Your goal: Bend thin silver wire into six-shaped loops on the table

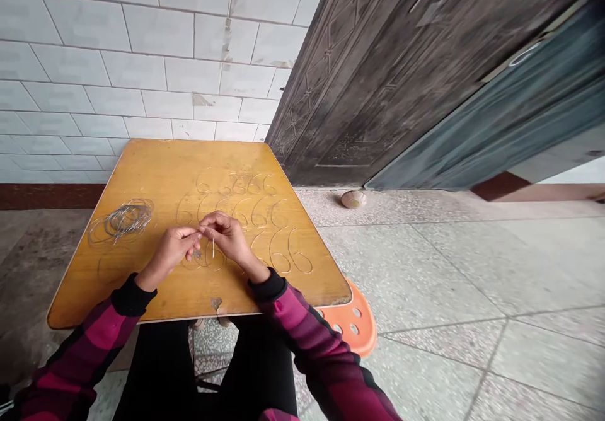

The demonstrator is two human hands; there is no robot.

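Observation:
My left hand [174, 247] and my right hand [229, 237] meet over the middle of a small wooden table [142, 169]. Both pinch a thin piece of silvery wire [212, 249] between the fingertips, and the wire hangs down between the hands just above the tabletop. A bundle of coiled wire loops [121, 219] lies to the left of my left hand. Several bent wire pieces shaped like loops with tails [265, 219] lie in rows to the right and behind my right hand.
A white tiled wall stands behind the table and a dark carved wooden door [378, 80] leans to the right. An orange plastic stool [355, 324] sits under the table's right corner. A small round object [353, 199] lies on the stone floor.

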